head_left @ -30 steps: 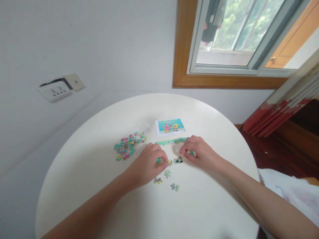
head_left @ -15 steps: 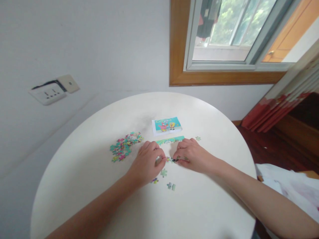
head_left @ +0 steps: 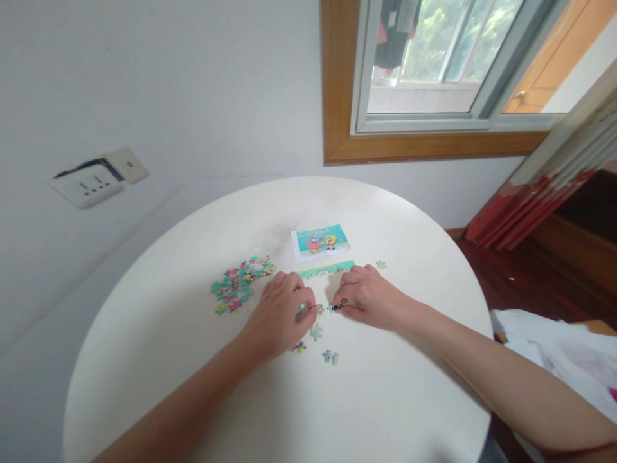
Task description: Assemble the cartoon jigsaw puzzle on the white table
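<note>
My left hand (head_left: pixel 284 315) is closed, thumb and fingers pinching a small puzzle piece (head_left: pixel 320 309) whose edge shows past the fingertips. Facing it, my right hand (head_left: pixel 364 296) pinches a dark-marked puzzle piece (head_left: pixel 333 307). A narrow gap separates the two pieces. Just beyond the hands lies a joined green puzzle strip (head_left: pixel 328 269), partly covered by the fingers. Toward me on the table are a pale green piece (head_left: pixel 316 332), a joined pair of pieces (head_left: pixel 330 357) and a multicoloured piece (head_left: pixel 299 347) beside my left wrist.
A heap of loose puzzle pieces (head_left: pixel 238 283) lies to the left. The picture card (head_left: pixel 321 242) with two cartoon figures sits behind the strip. One lone piece (head_left: pixel 381 264) rests at right. The round white table (head_left: pixel 202 399) meets the wall near a window.
The pieces in my two hands have come slightly apart, leaving a gap between them. The whole view has shifted a little; the other pieces lie as before.
</note>
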Demonstrator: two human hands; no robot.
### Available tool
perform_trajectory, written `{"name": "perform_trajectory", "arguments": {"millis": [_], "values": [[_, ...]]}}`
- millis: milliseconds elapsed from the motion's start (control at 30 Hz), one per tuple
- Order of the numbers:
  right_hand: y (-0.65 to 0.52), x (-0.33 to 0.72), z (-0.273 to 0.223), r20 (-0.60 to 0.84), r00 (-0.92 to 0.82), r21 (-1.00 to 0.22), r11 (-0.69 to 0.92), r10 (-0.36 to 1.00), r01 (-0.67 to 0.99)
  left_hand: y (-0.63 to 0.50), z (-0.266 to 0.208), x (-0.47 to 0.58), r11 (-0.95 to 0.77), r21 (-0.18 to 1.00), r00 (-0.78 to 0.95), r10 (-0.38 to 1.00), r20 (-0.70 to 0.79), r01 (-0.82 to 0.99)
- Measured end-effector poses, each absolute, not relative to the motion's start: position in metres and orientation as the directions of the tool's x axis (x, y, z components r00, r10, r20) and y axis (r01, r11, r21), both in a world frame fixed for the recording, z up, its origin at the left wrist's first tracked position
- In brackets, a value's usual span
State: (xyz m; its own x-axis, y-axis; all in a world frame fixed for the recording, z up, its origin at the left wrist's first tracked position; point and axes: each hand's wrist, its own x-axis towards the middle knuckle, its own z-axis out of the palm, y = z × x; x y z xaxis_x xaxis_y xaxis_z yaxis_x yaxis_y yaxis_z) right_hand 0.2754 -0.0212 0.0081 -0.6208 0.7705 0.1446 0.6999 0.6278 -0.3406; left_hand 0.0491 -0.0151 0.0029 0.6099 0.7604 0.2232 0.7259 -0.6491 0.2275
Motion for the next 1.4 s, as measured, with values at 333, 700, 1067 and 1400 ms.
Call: {"name": "perform_trajectory", "arguments": {"millis": [333, 700, 1067, 1400], "values": [[-0.019, 0.276, 0.005, 0.154, -0.626, -0.333, 0.637, 0.764, 0.695, -0.013, 0.004, 0.046, -0.645, 0.176, 0.608, 0.762, 0.222, 0.743], [-0.021, 0.276, 0.008, 0.148, -0.631, -0.322, 0.64, 0.762, 0.697, -0.009, 0.003, 0.044, -0.635, 0.219, 0.585, 0.77, 0.255, 0.741], [-0.024, 0.272, 0.007, 0.235, -0.668, -0.35, 0.703, 0.706, 0.619, -0.002, 0.026, 0.019, -0.686, 0.281, 0.67, 0.724, 0.166, 0.671], [-0.054, 0.236, 0.001, 0.255, -0.722, -0.357, 0.757, 0.643, 0.548, -0.02, 0.037, 0.006, -0.704, 0.459, 0.82, 0.563, -0.106, 0.543]]}}
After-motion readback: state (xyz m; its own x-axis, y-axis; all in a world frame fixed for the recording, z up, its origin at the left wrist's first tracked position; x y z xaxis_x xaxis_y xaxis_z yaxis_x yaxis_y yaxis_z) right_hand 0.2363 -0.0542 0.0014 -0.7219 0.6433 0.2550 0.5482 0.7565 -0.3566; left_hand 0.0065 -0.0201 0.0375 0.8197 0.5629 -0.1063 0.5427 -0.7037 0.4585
